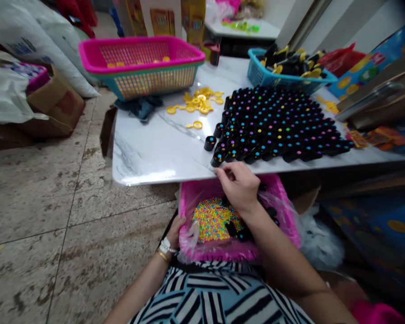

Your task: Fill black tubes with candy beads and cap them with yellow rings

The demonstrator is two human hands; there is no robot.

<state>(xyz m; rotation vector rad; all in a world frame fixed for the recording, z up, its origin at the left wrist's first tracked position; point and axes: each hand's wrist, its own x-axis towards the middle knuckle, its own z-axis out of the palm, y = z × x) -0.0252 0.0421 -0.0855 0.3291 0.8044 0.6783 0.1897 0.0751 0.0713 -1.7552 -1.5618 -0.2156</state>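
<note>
My left hand (177, 231) grips the left side of a pink basket (239, 254) on my lap. Inside the basket lie many small coloured beads (214, 220) and some black pieces. Over the basket's far rim, my right hand (238, 182) has its thumb and index finger pinched together at the table edge; anything between them is too small to make out. Just beyond the fingertips stands a black cup (218, 159), at the near left corner of a dense block of black cups (276, 121) with coloured dots in them. Another cup (209, 143) stands slightly apart.
The white marble table (148, 148) also bears yellow ring pieces (200, 101), a dark cloth (141, 107), stacked pink and green baskets (141, 67) and a blue basket (286, 81) of black and yellow parts. Bags and a cardboard box (59, 101) stand on the left floor.
</note>
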